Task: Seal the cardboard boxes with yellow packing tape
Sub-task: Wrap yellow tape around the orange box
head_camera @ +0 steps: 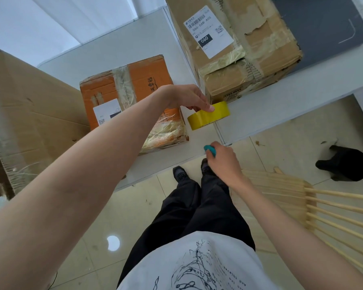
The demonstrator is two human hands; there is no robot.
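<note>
Left hand [184, 97] is gripping one round yellow packing tape roll [208, 116] above the white table [281, 105]. Right hand [222, 158] is closing around one small teal tool [210, 149]. Three taped cardboard boxes are sitting on the table: orange [134, 91], brown labelled [235, 45], large plain [25, 114].

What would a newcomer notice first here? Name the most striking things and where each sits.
First the yellow tape roll at the table's near edge, gripped from above by the left hand. Flanking it are the orange box to its left and the torn brown box behind it, with a white label. Just below, the right hand holds a small teal object at the table edge.
</note>
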